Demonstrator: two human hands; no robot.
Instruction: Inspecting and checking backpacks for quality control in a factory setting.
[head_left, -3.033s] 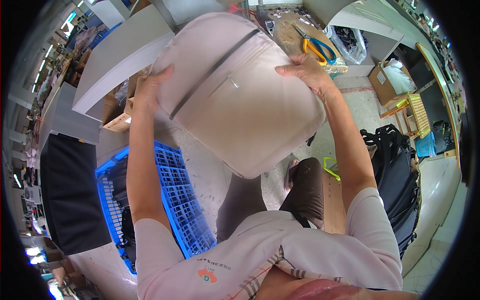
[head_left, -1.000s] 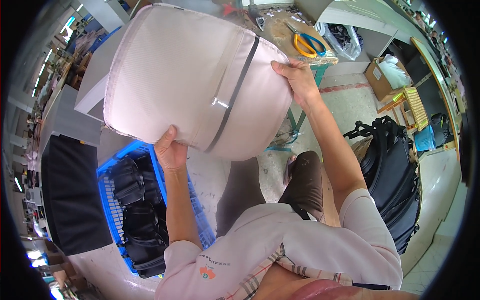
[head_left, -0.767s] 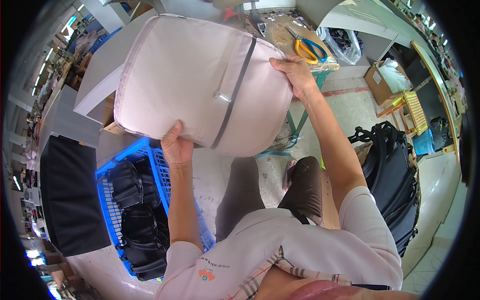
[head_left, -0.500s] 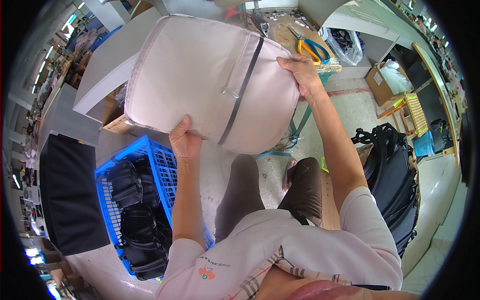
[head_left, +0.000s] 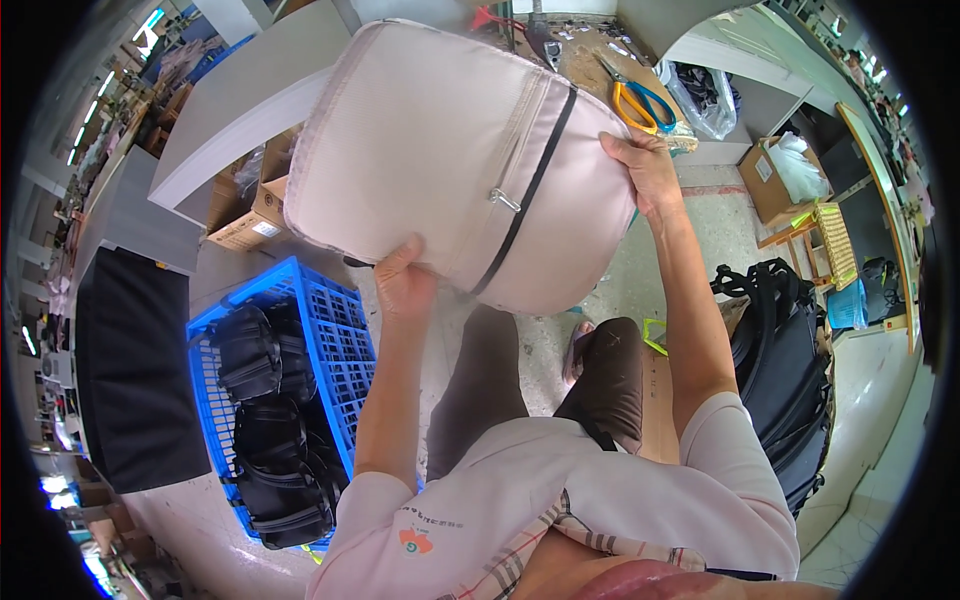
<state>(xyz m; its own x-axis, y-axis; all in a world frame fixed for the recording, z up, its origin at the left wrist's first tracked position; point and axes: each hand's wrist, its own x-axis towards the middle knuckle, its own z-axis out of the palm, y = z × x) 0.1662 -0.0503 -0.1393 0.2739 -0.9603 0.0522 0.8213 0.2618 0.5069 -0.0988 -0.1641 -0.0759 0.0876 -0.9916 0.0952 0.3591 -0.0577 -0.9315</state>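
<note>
Head view: both hands' fingers (head_left: 412, 262) clamp pink backpack (head_left: 455, 150).

pink bag (head_left: 440, 150) held up, blue crate (head_left: 340, 340)

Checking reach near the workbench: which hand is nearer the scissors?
Right. The right hand grips the bag edge just below the scissors; the left hand holds the bag's lower edge, far off.

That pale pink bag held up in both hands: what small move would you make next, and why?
Probably slide the right hand toward the zip pull. The bag hangs in the air, the left hand holding its lower edge and the right its far side, and the metal pull lies on the face turned toward the person, between the two hands.
</note>
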